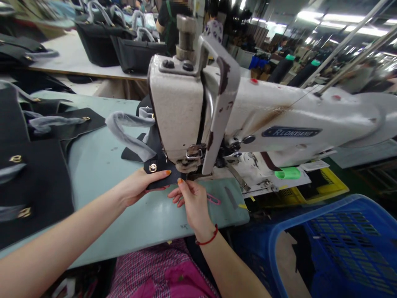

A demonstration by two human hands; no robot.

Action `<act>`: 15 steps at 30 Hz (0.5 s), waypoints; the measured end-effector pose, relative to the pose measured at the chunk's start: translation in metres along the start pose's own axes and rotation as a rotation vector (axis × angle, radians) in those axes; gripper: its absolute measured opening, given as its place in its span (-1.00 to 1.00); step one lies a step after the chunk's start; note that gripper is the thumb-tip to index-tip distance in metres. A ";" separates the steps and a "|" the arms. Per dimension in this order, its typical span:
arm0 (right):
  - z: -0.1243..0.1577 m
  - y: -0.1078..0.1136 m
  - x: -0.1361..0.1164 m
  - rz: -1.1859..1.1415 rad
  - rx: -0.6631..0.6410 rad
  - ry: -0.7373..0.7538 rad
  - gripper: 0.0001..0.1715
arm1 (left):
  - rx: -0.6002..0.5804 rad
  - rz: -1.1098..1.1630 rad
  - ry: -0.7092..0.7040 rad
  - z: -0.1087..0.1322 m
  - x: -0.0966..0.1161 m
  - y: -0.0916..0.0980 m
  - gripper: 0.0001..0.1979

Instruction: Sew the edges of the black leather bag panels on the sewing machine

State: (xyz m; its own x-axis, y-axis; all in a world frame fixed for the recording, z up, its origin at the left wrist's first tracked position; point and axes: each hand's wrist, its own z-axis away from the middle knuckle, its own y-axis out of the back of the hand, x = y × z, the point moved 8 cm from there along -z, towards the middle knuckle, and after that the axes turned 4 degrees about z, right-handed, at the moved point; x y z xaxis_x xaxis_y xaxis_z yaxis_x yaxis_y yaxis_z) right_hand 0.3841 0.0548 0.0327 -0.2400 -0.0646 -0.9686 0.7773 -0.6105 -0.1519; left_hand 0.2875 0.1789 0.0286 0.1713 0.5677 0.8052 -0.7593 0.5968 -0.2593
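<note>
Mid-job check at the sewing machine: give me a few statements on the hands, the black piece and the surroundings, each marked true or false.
The left hand holds the black piece near its gold clasp. True.
The right hand is off the piece. False: it pinches the piece's edge under the sewing machine head.
The red band is on the left wrist. False: it is on the right wrist.
A blue basket stands right of the table. True.
</note>
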 end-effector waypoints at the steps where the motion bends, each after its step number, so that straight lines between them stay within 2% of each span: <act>1: 0.000 -0.001 0.000 -0.005 0.006 0.002 -0.46 | 0.006 0.000 -0.002 0.000 0.000 0.000 -0.58; 10: -0.002 -0.008 0.003 -0.050 0.081 0.007 -0.45 | -0.018 -0.010 -0.044 -0.001 0.008 -0.003 -0.69; 15: -0.004 -0.015 0.007 -0.119 0.102 -0.017 -0.46 | -0.023 -0.029 -0.044 -0.007 0.009 0.001 -0.65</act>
State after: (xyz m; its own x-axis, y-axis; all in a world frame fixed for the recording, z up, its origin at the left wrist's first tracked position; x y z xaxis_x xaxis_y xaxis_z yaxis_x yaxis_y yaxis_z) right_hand 0.3732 0.0664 0.0278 -0.3374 -0.0002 -0.9414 0.6797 -0.6919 -0.2435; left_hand 0.2930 0.1886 0.0316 0.1647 0.5252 0.8349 -0.7399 0.6255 -0.2476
